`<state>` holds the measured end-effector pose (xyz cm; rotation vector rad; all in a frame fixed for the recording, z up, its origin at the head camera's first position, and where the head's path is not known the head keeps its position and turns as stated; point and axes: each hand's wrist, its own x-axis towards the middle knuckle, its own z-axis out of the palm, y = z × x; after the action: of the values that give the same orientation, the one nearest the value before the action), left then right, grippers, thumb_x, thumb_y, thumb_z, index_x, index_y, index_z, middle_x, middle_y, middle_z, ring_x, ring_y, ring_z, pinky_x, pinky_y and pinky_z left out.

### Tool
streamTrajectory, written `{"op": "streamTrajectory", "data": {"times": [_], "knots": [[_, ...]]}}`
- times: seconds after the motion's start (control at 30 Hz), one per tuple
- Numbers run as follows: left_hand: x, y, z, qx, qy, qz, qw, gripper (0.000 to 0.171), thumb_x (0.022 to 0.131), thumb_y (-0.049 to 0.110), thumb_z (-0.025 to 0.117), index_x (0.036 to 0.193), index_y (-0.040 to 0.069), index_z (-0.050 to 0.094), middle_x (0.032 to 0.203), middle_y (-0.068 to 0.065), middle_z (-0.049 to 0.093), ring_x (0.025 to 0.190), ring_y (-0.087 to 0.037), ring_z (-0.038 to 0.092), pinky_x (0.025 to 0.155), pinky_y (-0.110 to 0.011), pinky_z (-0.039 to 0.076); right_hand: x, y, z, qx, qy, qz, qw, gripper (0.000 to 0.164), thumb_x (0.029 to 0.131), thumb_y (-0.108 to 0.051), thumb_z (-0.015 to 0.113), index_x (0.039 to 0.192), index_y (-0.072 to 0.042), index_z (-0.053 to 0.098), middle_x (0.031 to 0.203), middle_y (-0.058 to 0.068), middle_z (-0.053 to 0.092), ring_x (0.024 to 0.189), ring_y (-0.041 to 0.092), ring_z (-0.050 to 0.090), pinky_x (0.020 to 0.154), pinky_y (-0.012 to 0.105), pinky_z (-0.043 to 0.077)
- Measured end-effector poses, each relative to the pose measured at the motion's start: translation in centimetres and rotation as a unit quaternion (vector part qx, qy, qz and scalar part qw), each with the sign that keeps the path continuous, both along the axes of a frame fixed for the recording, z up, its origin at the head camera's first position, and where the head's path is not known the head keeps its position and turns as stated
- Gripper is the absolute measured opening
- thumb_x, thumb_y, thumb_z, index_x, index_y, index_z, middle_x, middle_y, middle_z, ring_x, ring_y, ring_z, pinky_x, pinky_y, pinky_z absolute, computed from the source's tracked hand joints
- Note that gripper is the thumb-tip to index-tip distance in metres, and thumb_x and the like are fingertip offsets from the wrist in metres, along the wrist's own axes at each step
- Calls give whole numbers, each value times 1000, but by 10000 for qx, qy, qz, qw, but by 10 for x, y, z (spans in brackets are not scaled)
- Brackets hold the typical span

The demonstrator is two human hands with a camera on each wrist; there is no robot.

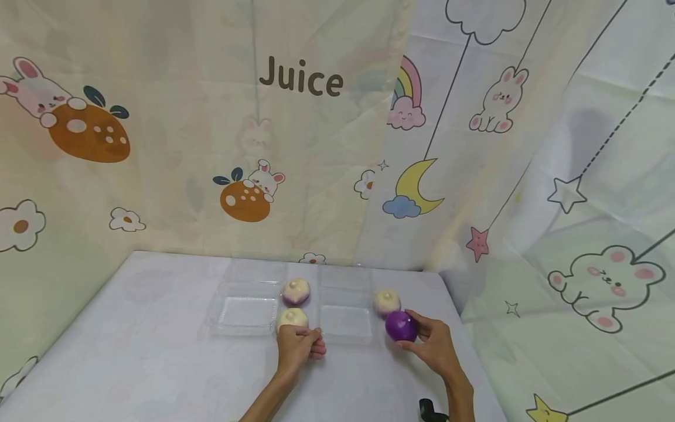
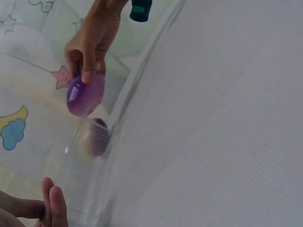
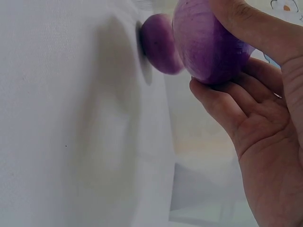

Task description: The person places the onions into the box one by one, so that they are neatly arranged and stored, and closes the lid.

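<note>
My right hand [image 1: 435, 346] holds a glossy purple onion [image 1: 401, 326] between thumb and fingers, raised above the table; its skin shows fine lengthwise lines in the right wrist view. Just behind it a second purple-and-white onion [image 1: 387, 302] rests on the table with its pale end up. My left hand [image 1: 297, 349] is at the near one of two pale-topped onions [image 1: 293, 317], its fingers covering that onion's lower part. Behind that, the other onion [image 1: 296, 292] sits with its pale tip up. In the left wrist view, two left fingers [image 2: 57, 205] stand beside clear plastic.
Two clear plastic boxes lie opened out on the white table [image 1: 158, 363]: a left box [image 1: 248, 310] and a right box [image 1: 345, 322], between and beside the onions. A black object [image 1: 429, 410] shows by my right forearm. Printed curtains [image 1: 316, 146] hang behind and to the right.
</note>
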<state>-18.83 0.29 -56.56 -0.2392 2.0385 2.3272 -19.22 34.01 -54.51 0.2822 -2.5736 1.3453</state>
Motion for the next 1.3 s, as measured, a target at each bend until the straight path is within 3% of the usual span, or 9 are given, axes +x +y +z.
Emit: {"op": "streamTrajectory", "data": {"times": [0.33,0.63,1.07,1.3], "knots": [[-2,-2,3,33,116,-4,9999,24,100,3,72,92,-20,73,70,-18,77,54,-12,73,54,-31,67,-8,-4,6,197,134,226,9995,80,75,-16,102,142,8,67,140,31,70,129,46,70,97,42,65],[0,-3,3,11,55,2,10000,23,99,2,72,92,-20,74,68,-14,77,53,-11,73,54,-29,66,-11,-13,11,30,242,442,9987,81,73,-11,102,142,11,65,140,33,69,127,47,70,97,41,65],[0,-2,4,-5,154,7,9999,22,98,1,72,89,-19,74,68,-15,77,53,-12,73,55,-31,67,-18,-23,18,70,-65,484,9988,83,74,-12,102,146,6,65,147,30,66,129,46,71,99,41,65],[1,-1,3,-23,46,26,10000,21,99,1,73,90,-18,74,69,-15,77,54,-12,74,54,-30,66,-19,-30,22,-32,-91,652,9978,80,71,-9,103,142,7,68,140,31,70,123,45,74,96,38,66]]}}
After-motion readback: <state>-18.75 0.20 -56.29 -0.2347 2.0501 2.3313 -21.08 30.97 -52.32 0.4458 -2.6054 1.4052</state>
